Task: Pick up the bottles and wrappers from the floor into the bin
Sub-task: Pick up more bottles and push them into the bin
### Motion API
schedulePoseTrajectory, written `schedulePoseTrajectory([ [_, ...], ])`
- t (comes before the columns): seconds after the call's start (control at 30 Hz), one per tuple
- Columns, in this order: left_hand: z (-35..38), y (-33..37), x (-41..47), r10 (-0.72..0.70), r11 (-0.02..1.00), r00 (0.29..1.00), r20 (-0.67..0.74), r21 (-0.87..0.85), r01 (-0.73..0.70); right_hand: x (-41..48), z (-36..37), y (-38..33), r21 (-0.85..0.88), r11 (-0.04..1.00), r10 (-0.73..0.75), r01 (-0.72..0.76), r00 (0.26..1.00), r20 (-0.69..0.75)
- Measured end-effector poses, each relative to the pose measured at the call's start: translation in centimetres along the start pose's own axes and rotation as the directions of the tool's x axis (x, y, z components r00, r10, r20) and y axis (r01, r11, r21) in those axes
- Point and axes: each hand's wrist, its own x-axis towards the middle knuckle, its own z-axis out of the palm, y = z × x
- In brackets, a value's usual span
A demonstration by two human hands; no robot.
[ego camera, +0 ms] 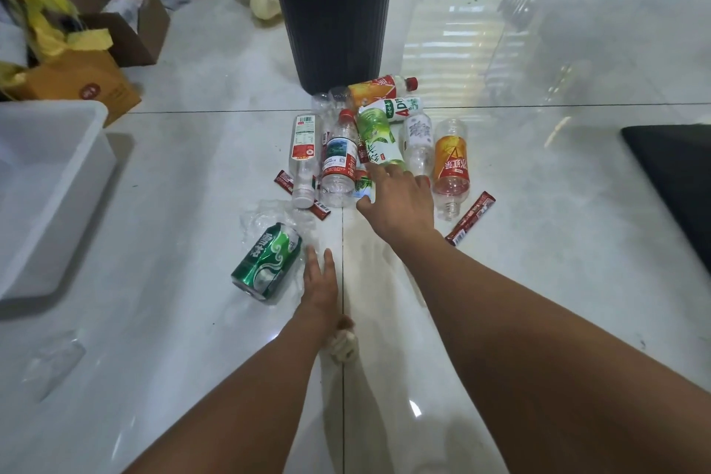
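Black bin stands just beyond the bottles; right hand, fingers spread, covers their near edge; left hand lies flat beside the green can.

plastic bottles and red wrappers lie before the black bin.

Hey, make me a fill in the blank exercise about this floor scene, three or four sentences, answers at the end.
1. The tall ribbed plastic bin is ____ in colour.
2. The left hand, fingers straight, lies beside a green metal drinks ____.
3. The right hand reaches onto the pile of plastic ____.
4. The long red wrapper lies on the tiles beside the ____ wrist.

Answers: black; can; bottles; right
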Motion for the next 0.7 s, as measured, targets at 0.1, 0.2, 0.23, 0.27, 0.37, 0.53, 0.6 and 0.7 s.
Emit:
schedulePoseTrajectory([
  [0.1, 0.2, 0.3, 0.6, 0.043, 0.998, 0.999, 0.011, 0.04, -0.044, 0.4, 0.4, 0.4, 0.0, 1.0, 0.001, -0.001, 1.0, -0.008],
  [0.2, 0.1, 0.7, 0.9, 0.083, 0.993, 0.996, 0.03, 0.079, -0.085, 0.8, 0.7, 0.7, 0.007, 1.0, 0.009, -0.009, 1.0, -0.005],
  [0.23, 0.0, 0.7, 1.0, 0.099, 0.993, 0.994, 0.045, 0.063, -0.102, 0.9, 0.8, 0.8, 0.007, 1.0, 0.009, -0.009, 1.0, -0.003],
  [0.27, -0.1, 0.7, 1.2, 0.124, 0.991, 0.991, 0.057, 0.05, -0.126, 0.9, 1.0, 0.8, 0.003, 1.0, 0.009, -0.009, 1.0, -0.002],
  [0.37, 0.0, 0.7, 1.6, 0.075, 0.981, 0.992, 0.106, -0.187, -0.055, 0.9, 1.4, 0.9, -0.002, 1.0, 0.008, -0.008, 1.0, 0.016],
  [0.53, 0.3, 2.3, 1.8, -0.034, 0.921, 0.984, 0.177, -0.377, 0.1, 0.9, 1.6, 1.0, 0.004, 1.0, 0.016, -0.017, 0.999, 0.03],
  [0.6, -0.1, 2.9, 2.2, 0.024, 0.904, 0.993, 0.115, -0.427, 0.027, 0.9, 1.6, 1.0, 0.009, 1.0, 0.018, -0.018, 0.999, 0.027],
  [0.7, -1.0, 3.1, 2.5, 0.03, 0.884, 0.994, 0.104, -0.466, 0.022, 0.9, 1.3, 1.1, 0.008, 1.0, 0.021, -0.021, 0.999, 0.026],
])
